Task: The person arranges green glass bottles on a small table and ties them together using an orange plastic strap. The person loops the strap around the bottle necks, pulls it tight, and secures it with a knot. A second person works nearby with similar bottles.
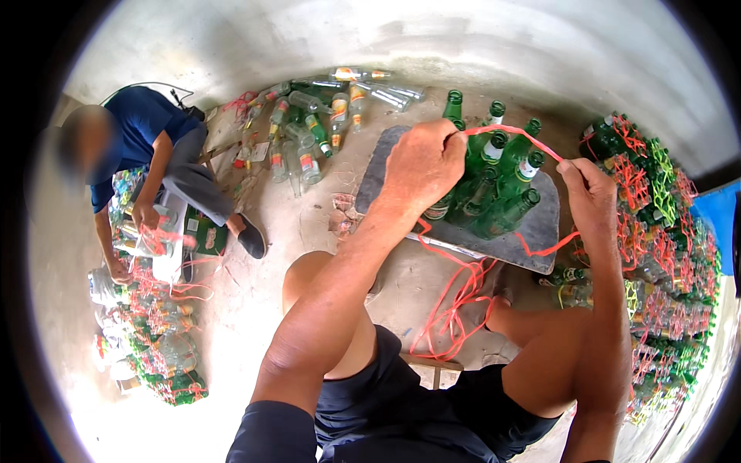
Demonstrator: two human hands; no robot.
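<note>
Several green glass bottles (505, 179) stand upright in a close cluster on a dark board (376, 170) in front of me. A red plastic strap (502, 130) runs over the far side of the bottles, stretched between my two hands. My left hand (424, 162), at the cluster's left, is closed on one stretch of it. At the right, my right hand (590, 189) pinches the strap's other stretch. More of the strap crosses the board's near edge and hangs in a loose tangle (455, 309) between my knees. The lower parts of some bottles are hidden behind others.
Loose clear and green bottles (309, 131) lie on the floor at the far left. Tied bottle bundles (656, 255) are stacked along the right. On the left, a seated person (147, 147) handles red strap beside more bundles (166, 339). A pale wall (309, 38) closes the far side.
</note>
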